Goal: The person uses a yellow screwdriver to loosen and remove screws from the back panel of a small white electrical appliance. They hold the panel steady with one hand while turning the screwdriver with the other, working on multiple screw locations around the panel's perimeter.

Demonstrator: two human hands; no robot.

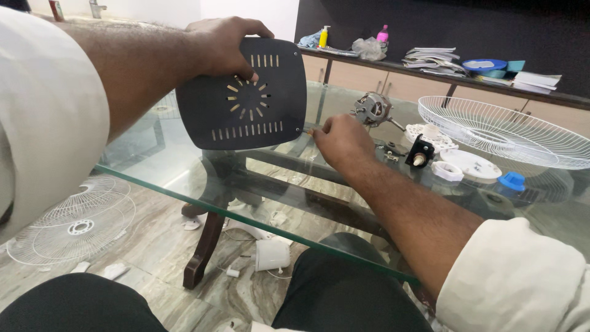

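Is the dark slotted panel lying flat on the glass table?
No, the left hand holds the dark slotted panel upright above the glass table, gripping its top edge.

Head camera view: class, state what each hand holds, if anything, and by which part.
The left hand grips the dark slotted plastic cover by its top edge. The right hand pinches something small at the cover's lower right corner; what it is cannot be told.

I see a dark square vented cover plate [246, 98], slots ringing its center, held upright and tilted above the glass surface [184, 166].
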